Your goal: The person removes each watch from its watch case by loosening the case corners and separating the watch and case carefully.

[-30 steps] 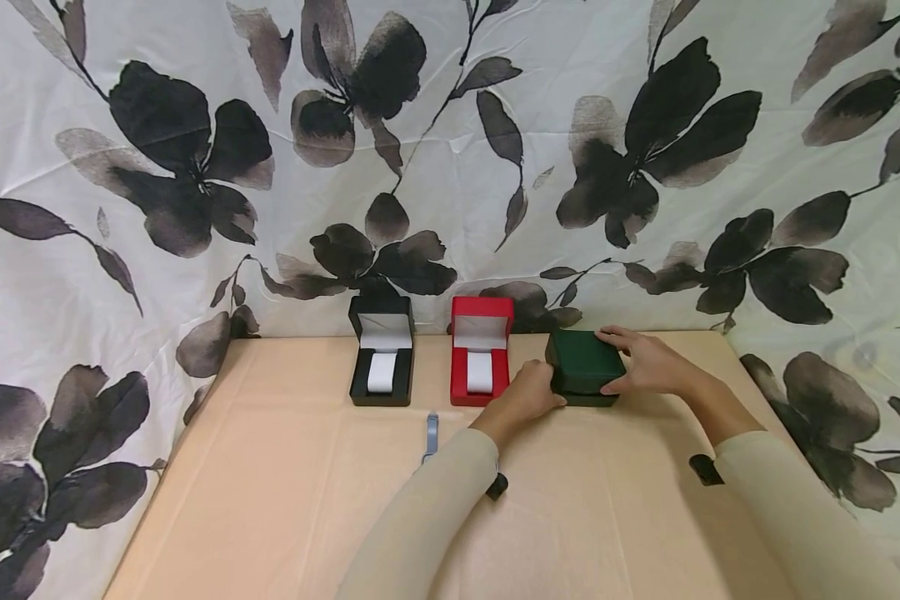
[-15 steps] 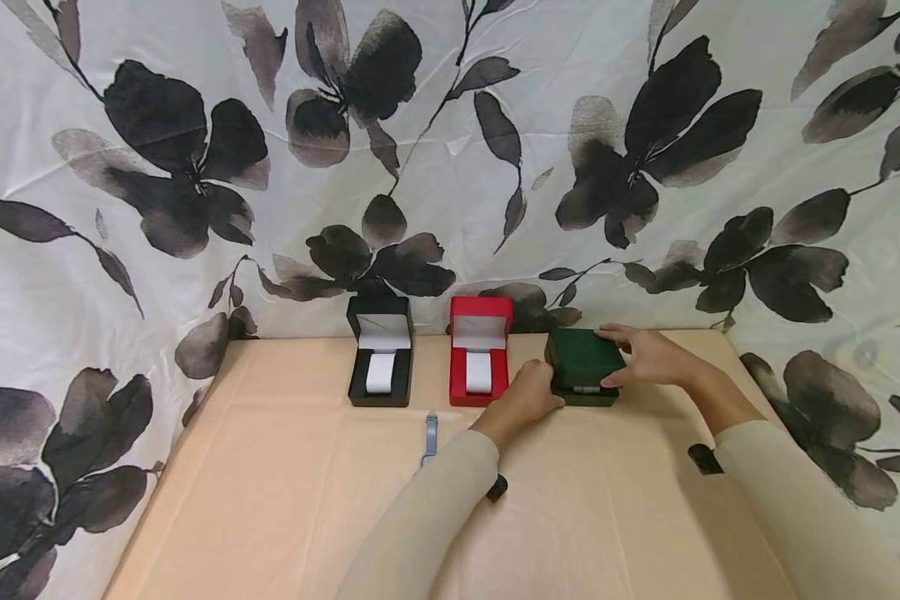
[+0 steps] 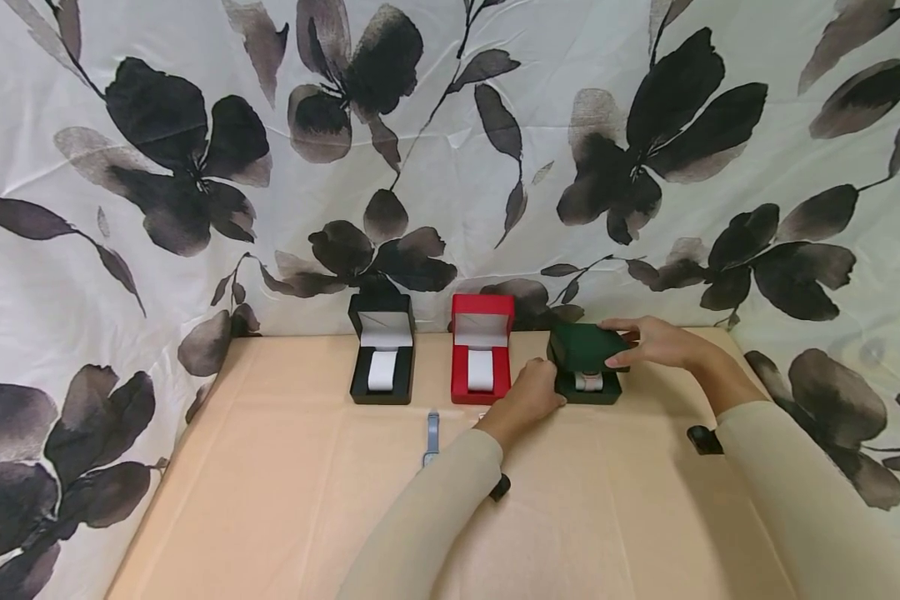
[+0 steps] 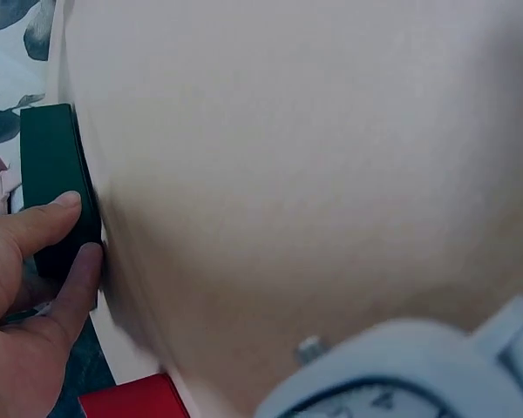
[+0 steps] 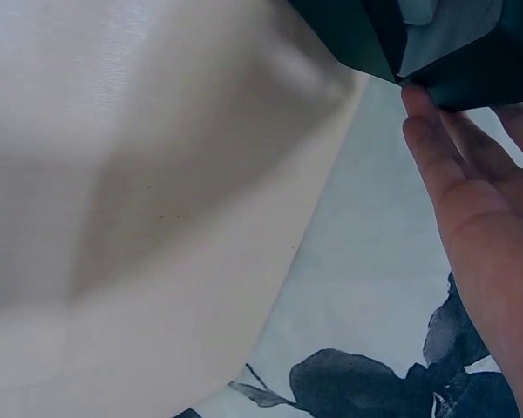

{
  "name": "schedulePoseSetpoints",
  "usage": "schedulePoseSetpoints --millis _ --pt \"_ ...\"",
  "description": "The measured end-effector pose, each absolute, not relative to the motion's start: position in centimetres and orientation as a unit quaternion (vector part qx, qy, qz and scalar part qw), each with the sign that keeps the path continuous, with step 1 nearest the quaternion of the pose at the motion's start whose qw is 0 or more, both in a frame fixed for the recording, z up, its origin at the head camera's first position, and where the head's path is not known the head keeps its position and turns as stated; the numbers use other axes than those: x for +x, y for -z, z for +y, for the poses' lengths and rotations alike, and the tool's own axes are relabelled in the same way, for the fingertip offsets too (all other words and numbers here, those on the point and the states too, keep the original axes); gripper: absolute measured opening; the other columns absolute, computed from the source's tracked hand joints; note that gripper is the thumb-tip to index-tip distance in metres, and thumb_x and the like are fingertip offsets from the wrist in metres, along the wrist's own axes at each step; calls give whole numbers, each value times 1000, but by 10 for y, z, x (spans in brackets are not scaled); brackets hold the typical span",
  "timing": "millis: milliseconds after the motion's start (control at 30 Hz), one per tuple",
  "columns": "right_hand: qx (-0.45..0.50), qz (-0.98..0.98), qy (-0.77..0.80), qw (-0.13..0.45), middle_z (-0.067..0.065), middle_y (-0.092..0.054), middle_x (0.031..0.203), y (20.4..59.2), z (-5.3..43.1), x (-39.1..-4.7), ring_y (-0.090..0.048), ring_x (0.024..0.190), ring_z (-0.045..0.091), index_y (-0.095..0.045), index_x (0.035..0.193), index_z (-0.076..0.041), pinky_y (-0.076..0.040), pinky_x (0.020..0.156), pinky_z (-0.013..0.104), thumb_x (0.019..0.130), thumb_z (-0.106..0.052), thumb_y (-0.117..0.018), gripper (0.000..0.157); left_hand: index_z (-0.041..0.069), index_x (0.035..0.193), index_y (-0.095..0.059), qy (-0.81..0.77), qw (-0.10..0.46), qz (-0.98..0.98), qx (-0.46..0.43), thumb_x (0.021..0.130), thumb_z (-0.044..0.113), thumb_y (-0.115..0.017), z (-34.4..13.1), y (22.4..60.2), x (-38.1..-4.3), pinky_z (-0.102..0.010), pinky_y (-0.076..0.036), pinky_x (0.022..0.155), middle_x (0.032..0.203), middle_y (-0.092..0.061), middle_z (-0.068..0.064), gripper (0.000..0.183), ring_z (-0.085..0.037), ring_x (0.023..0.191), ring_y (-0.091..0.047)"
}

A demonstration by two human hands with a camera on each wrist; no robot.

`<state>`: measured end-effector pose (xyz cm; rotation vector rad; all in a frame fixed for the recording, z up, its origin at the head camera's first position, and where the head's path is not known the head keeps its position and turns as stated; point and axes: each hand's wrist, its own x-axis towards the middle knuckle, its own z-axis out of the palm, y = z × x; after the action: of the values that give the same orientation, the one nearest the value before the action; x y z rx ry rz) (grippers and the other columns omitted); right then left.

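The green watch box stands at the table's back right, its lid partly raised. A watch with a light strap shows inside. My left hand grips the base at its left side. In the left wrist view, a thumb and finger of the left hand pinch the green box. My right hand holds the lid at its right side, thumb low at the front edge and fingers on top. The right wrist view has the right hand under the tilted green lid.
A black watch box and a red watch box stand with lids up, each showing a white cushion. A blue-strapped watch lies in front of them, partly behind my left sleeve. A pale watch is close to the left wrist camera.
My right hand has lifted the front of the green box's lid from closed to partly raised, uncovering the watch inside. The left hand has stayed on the base.
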<state>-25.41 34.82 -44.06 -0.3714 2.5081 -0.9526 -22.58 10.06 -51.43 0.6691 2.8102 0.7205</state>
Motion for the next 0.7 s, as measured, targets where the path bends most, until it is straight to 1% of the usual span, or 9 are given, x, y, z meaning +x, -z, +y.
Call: schedulePoseSetpoints --millis 67,133,300,333,433,533,700 --pt "-133 904 343 217 31 -48 152 439 349 -253 -53 135 49 -40 157 -3 -52 104 55 93 -34 -77 80 2 106 -77 -236 83 942 225 86 27 -85 101 514 -224 -18 -49 63 98 -68 -6 32 -10 79 -56" --pt "-131 905 342 217 30 -50 151 437 349 -252 -56 133 45 -42 157 -4 -52 103 54 94 -35 -75 78 2 105 -78 -229 80 943 227 86 26 -85 101 513 -223 -18 -49 63 98 -68 -6 31 -11 80 -57" --pt "-125 903 348 219 27 -48 153 435 351 -253 -51 136 45 -44 156 -7 -45 107 62 96 -36 -72 72 2 103 -78 -224 76 946 223 86 25 -85 102 513 -220 -19 -51 65 98 -69 -7 30 -12 81 -60" --pt "-124 903 349 219 27 -50 153 435 351 -253 -51 137 45 -45 156 -7 -45 107 62 97 -36 -71 71 2 104 -77 -224 78 946 220 86 25 -85 103 512 -219 -19 -52 65 99 -69 -7 30 -12 82 -60" --pt "-120 903 352 216 25 -53 150 436 353 -254 -52 135 43 -46 155 -7 -45 106 58 98 -37 -68 68 2 106 -77 -227 84 947 213 86 25 -85 103 513 -216 -19 -53 66 101 -69 -7 32 -11 82 -59" --pt "-115 902 358 214 24 -55 147 437 353 -254 -54 132 39 -46 154 -7 -47 103 50 99 -39 -66 66 2 108 -77 -225 89 949 204 87 25 -85 103 513 -214 -19 -53 67 102 -69 -7 32 -11 83 -58" --pt "-107 898 370 214 22 -57 145 438 354 -253 -57 125 31 -46 154 -7 -51 97 40 100 -40 -65 66 3 107 -77 -222 86 952 194 86 24 -86 107 514 -213 -19 -54 67 100 -68 -6 31 -12 83 -59"
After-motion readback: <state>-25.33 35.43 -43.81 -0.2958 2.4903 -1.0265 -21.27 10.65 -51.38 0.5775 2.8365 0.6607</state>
